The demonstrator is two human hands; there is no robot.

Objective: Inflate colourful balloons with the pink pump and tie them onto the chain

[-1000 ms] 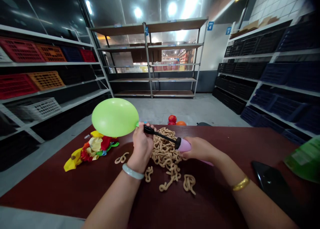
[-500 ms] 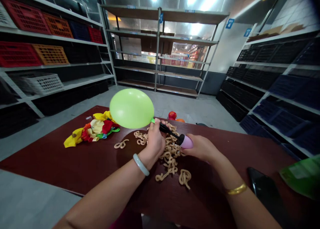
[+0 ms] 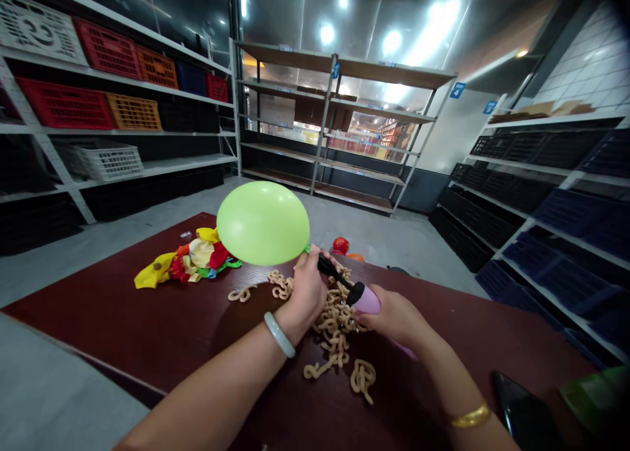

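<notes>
Right of the pump [image 3: 369,300], a phone [image 3: 525,413] lies on the table [image 3: 147,333]. The right hand [image 3: 394,314] clamps its grip on the pump's pink body, the left hand [image 3: 311,283] on its black front. Brown twists [image 3: 336,316] lie below the pump; the green balloon [image 3: 263,222] is at its tip.

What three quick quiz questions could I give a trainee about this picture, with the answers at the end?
1. Multiple choice: what is the right hand holding?
A. a phone
B. the lilac-and-black pump
C. a white crate

2. True or false: the green balloon is nearer to the left hand than to the right hand.

3. Fill in the blank: the left wrist wears a pale bangle, while the right wrist's bangle is ____ in colour.

Key: 1. B; 2. true; 3. gold.
</notes>
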